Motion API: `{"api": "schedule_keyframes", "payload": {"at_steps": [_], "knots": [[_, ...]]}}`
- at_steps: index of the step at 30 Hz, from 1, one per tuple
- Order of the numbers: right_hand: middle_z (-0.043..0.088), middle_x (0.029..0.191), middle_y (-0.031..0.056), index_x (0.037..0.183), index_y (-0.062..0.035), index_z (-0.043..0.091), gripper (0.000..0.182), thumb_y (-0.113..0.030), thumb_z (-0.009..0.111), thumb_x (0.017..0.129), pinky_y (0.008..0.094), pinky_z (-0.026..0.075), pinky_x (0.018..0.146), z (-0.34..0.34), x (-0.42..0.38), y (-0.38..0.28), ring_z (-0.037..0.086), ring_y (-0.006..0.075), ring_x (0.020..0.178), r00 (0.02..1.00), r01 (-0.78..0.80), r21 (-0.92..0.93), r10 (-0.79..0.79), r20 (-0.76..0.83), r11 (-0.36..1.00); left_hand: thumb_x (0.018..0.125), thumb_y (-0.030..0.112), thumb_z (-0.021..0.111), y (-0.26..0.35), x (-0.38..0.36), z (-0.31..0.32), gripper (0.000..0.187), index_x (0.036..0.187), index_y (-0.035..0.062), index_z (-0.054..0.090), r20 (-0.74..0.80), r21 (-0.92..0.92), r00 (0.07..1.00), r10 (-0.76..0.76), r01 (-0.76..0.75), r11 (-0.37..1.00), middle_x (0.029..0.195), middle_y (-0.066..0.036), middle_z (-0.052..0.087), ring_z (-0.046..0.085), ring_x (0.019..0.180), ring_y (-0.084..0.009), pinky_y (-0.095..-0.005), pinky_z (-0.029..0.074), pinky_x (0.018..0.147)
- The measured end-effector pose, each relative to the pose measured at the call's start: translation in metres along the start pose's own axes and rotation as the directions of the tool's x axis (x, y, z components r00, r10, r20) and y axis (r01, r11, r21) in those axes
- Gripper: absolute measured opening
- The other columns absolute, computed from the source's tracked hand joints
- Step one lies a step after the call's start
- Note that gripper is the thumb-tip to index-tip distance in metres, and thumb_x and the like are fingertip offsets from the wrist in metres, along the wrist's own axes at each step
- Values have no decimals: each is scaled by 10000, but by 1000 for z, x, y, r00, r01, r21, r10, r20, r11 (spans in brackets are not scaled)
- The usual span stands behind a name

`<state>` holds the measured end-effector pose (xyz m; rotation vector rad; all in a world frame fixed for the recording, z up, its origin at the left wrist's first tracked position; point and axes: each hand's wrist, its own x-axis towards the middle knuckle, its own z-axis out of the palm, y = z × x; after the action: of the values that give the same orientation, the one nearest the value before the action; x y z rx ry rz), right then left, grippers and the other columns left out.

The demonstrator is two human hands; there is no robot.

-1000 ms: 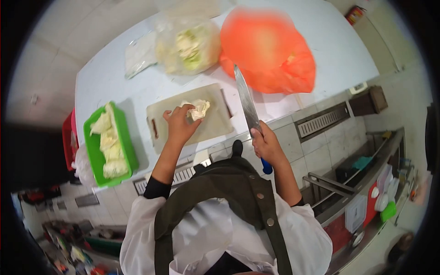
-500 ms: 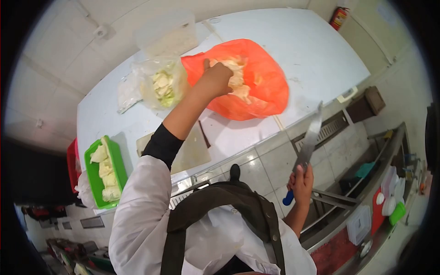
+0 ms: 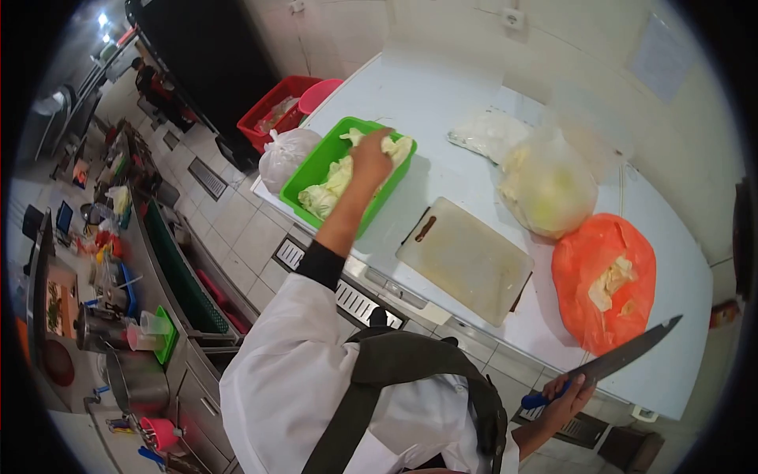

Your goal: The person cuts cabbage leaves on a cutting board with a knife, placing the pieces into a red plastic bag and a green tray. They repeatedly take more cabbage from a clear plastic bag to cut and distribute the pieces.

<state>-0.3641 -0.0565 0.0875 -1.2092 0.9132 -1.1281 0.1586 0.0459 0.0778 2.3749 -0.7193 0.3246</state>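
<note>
My left hand (image 3: 371, 160) reaches down into the green basket (image 3: 295, 189), its fingers curled over a pale cabbage (image 3: 399, 148) at the far end. More cabbage (image 3: 320, 200) lies at the basket's near end. The undersides of these fingers are hidden. Off to the right, my right hand (image 3: 566, 400) is closed round the blue handle of a large knife (image 3: 624, 353). Its blade points up and to the right, beside the table edge. Close to the blade lies an open orange plastic bag (image 3: 570, 276) with pale cabbage leaves (image 3: 613, 282) inside.
A cutting board (image 3: 474, 257) lies mid-table. Behind it are a clear bag of cabbage (image 3: 549, 186) and a flat white packet (image 3: 489, 133). A tied white bag (image 3: 288, 158) and a red crate (image 3: 276, 107) stand left of the basket. Another person (image 3: 154, 91) is far left.
My left hand has moved out of the orange bag and left to the cabbage in the green basket. My view has swung left. The knife stays in my right hand, tilted further over.
</note>
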Motion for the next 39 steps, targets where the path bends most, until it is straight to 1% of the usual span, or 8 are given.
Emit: {"api": "schedule_keyframes", "payload": {"at_steps": [4,8,12,16,21,25,31,39], "knots": [[406,612,34,1091,-41,382,190,-183,424,971,234,340,391,53,1,0,371,85,437,981,-31,9,29,194,999,684,130,700,-95,43,28,680,1313,167,445,156,341,988,20,-73,937,1312,-103,491,453,1211,-290,-619,257,996],[408,618,42,1080,-31,382,191,-175,433,965,234,344,388,85,-11,1,378,87,436,968,-42,9,38,250,999,644,113,693,-101,77,6,467,1098,156,592,464,344,882,80,-263,901,1047,-57,634,555,1077,-271,-658,154,1018],[413,626,50,1075,-31,388,184,-170,437,965,230,344,387,85,-16,10,381,92,445,977,-54,-33,59,205,998,647,82,693,-33,48,-69,233,857,94,592,147,-104,932,332,-319,942,860,-63,658,613,916,-275,-539,312,961],[408,608,35,1061,-44,405,161,-172,439,969,232,341,390,86,-20,5,373,87,446,991,-62,9,61,121,998,635,7,692,35,11,-83,239,829,51,559,232,-422,702,674,-551,720,744,-100,621,594,818,-314,-390,451,688],[415,602,26,1065,-55,416,145,-153,452,964,236,337,405,78,-23,2,374,79,451,995,-83,25,81,62,996,650,-83,606,102,-52,-32,230,805,82,563,333,-683,434,837,-502,531,852,-50,598,593,870,-249,-434,355,976],[408,595,7,1043,-60,427,119,-136,458,958,215,317,401,61,-27,14,365,68,449,991,-120,-12,121,54,993,669,-71,594,64,-73,64,244,839,102,603,374,-536,291,881,-707,461,1002,-12,582,553,1003,-208,-514,238,1054],[414,603,-17,1064,-43,440,169,-163,484,953,196,308,402,49,-38,24,353,36,452,961,-236,-13,235,143,972,701,-53,577,43,-71,54,304,937,124,645,372,-183,507,777,-781,597,1153,-32,562,504,1119,-195,-497,187,1045],[417,619,-35,959,-60,439,147,-190,504,941,187,310,410,74,-24,22,362,20,476,889,-364,-158,393,234,918,762,250,702,89,-117,90,308,1035,124,634,393,-76,841,372,-373,925,1026,-68,620,548,1021,-230,-440,276,910]]}}
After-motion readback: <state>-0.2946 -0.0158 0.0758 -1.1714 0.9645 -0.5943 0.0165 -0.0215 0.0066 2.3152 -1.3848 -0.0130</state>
